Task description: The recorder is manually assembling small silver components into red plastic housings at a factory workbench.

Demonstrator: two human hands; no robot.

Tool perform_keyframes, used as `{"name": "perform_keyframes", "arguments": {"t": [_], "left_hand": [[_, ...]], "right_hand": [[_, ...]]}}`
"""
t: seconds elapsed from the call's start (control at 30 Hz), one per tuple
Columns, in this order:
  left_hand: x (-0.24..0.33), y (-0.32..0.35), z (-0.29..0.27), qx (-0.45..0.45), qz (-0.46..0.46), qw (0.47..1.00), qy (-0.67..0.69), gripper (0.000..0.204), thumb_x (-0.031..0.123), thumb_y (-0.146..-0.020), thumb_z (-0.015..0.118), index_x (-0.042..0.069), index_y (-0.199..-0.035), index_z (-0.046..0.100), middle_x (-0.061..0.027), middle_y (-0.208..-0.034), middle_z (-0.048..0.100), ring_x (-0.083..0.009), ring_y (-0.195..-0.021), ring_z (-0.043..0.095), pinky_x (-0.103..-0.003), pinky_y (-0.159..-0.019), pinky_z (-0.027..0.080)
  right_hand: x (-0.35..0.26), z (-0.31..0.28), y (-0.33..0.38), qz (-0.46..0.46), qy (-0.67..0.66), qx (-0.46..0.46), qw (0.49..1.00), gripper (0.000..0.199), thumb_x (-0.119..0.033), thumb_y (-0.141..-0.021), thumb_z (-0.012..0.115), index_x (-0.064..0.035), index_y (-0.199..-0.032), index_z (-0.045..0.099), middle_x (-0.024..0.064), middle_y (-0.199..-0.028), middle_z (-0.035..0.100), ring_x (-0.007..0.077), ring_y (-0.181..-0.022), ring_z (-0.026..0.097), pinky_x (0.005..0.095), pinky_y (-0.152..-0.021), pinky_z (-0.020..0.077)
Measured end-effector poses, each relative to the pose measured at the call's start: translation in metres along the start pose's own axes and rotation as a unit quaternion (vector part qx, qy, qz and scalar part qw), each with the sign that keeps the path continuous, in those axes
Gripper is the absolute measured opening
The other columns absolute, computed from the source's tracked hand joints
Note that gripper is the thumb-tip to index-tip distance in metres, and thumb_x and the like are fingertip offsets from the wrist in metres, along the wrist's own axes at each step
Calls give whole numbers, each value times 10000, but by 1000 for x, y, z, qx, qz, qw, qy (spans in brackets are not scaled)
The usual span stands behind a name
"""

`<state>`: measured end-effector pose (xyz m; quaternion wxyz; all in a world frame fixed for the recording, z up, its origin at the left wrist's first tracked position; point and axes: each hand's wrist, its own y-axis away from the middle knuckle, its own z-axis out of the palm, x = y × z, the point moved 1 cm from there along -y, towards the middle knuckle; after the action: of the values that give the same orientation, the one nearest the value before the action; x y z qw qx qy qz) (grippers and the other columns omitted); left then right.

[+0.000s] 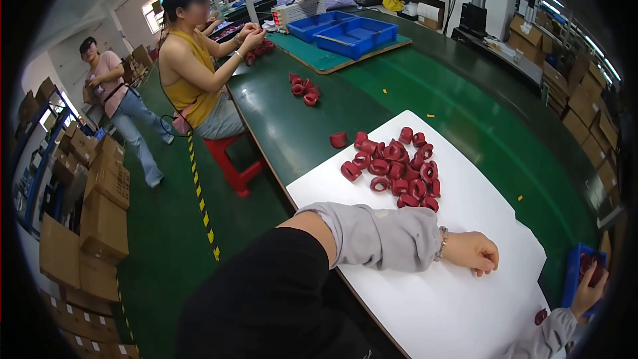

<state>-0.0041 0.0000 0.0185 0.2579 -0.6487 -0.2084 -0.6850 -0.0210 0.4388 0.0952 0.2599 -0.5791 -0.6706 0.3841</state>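
Note:
My left hand [470,252], with a bracelet at the wrist, rests over the white sheet [465,306], fingers curled and no part showing in them. Over at the right edge, my right hand [587,296] is at a blue bin [572,272] and grips a dark red ring-shaped part [597,274]. Only one side of that part shows. Beyond my left forearm lies a loose pile of red ring-shaped parts [397,171], tipped at various angles. A single red part [541,316] sits beside my right sleeve.
A seated co-worker [199,66] handles red parts at the table's far left, by a small red cluster [304,90]. Blue trays [357,38] stand on a green mat [325,63]. Another person [113,93] walks in the aisle near stacked cartons [100,206]. A red stool [234,163] stands beside the table.

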Motion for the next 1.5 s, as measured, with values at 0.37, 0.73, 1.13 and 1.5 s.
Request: {"name": "perform_keyframes", "arguments": {"t": [0.37, 0.73, 1.13, 1.5], "left_hand": [[-6, 2, 3, -21, -5, 1000, -2, 190, 153, -918, 511, -3, -1005, 573, -73, -927, 633, -111, -784, 629, -252, -729, 509], [-5, -2, -9, 13, -24, 1000, -11, 189, 139, -929, 525, -5, -1038, 579, -59, -912, 610, -108, -807, 605, -256, -717, 516], [-7, -4, 2, -1, -10, 1000, 1, 190, 130, -940, 515, -16, -1045, 578, -74, -965, 607, -134, -835, 616, -263, -769, 494], [1, -7, 2, -11, 4, 999, -41, 195, 133, -935, 518, -1, -1066, 574, -73, -969, 614, -128, -832, 610, -257, -774, 491]], "right_hand": [[-130, 15, 3, 237, -483, 5, 843, 362, -180, -903, 595, -40, -1220, 488, 70, -975, 600, 138, -811, 575, 210, -718, 463], [-274, 10, 13, 151, -688, -257, 662, 471, -247, -718, 738, -32, -1034, 462, 126, -845, 599, 118, -534, 497, 232, -437, 371], [-268, 7, 23, 89, -719, -277, 631, 415, -225, -756, 761, -60, -1033, 501, 153, -914, 612, 122, -601, 519, 242, -510, 415], [-261, 8, 23, 37, -705, -271, 654, 406, -236, -771, 744, -53, -1038, 498, 147, -914, 616, 134, -662, 532, 252, -556, 437]]}}
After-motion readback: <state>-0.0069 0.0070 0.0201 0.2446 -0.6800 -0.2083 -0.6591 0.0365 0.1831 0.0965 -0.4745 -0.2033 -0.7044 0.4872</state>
